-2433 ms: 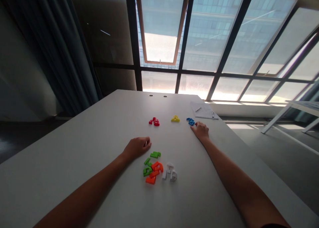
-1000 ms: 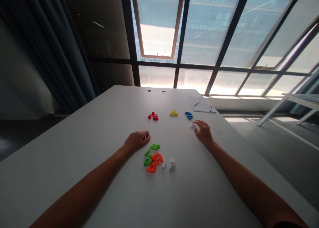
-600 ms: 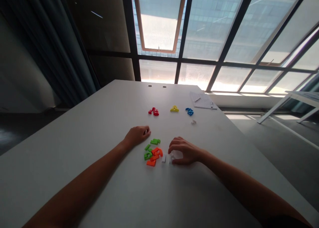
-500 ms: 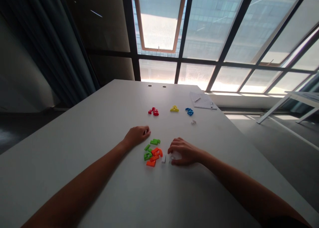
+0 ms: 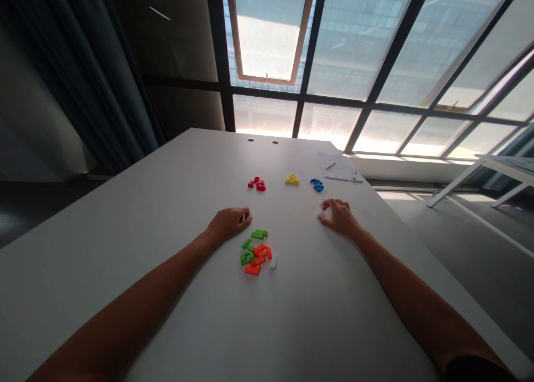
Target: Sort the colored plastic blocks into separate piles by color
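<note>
My right hand is at the right of the table, its thumb and fingers curled around a small whitish, see-through block. The fingers partly hide this block and whatever lies beside it. Loosely closed, my left hand rests on the tabletop with nothing visible in it. Just in front of it lie several green blocks, and nearer to me is a heap of orange blocks. One white block lies to the right of the orange ones.
Across the white table sit small groups of red blocks, yellow blocks and blue blocks. Paper sheets with pens lie by the right edge. Two round holes are near the far edge.
My right hand has moved away from me and to the right, from beside the white block to below the blue group. The see-through block has left its former place. My left hand stays put.
</note>
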Available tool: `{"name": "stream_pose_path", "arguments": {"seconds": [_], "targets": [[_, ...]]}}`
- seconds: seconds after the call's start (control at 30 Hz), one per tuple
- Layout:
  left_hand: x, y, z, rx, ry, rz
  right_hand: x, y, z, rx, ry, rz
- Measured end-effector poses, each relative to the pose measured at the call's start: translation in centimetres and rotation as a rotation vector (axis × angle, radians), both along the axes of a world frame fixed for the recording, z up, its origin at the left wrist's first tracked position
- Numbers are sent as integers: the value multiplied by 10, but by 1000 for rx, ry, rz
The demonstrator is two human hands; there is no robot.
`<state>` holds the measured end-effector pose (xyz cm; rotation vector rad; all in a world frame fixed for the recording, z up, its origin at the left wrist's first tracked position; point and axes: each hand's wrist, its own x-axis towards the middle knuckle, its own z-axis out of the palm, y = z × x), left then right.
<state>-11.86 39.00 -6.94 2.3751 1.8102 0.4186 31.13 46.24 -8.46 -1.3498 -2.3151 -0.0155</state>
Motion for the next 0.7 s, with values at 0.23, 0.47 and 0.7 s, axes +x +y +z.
{"name": "stream_pose_path", "arguments": {"seconds": [0.23,0.47,0.7], "targets": [[0,0,0,0,13,5,8,11,-14,107,17,-209],[1,-1,1,-6,16,5,2,9,-12,179,19,-291],[1,-1,3,-4,12,6,-38,-24,4,209,11,-8]]}}
